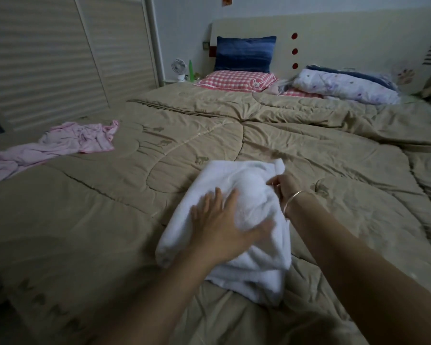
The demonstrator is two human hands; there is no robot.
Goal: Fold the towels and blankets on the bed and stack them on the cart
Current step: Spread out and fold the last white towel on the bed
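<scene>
A white towel (pixel 246 185), partly folded, lies on the tan quilt (pixel 97 207) near the bed's front. My left hand (pixel 222 225) lies flat on its middle, fingers spread. At the towel's far right edge my right hand (pixel 283 186), a bangle on the wrist, has its fingers curled round a fold of the cloth. A crumpled pink towel (pixel 67 140) lies unfolded at the bed's left side. No cart is in view.
A blue pillow (pixel 244 53) and a red checked pillow (pixel 237 79) rest against the headboard. A floral bundle (pixel 343 87) lies at the back right. A slatted wardrobe (pixel 47 58) stands on the left, with a small fan (pixel 179 68) on a bedside stand.
</scene>
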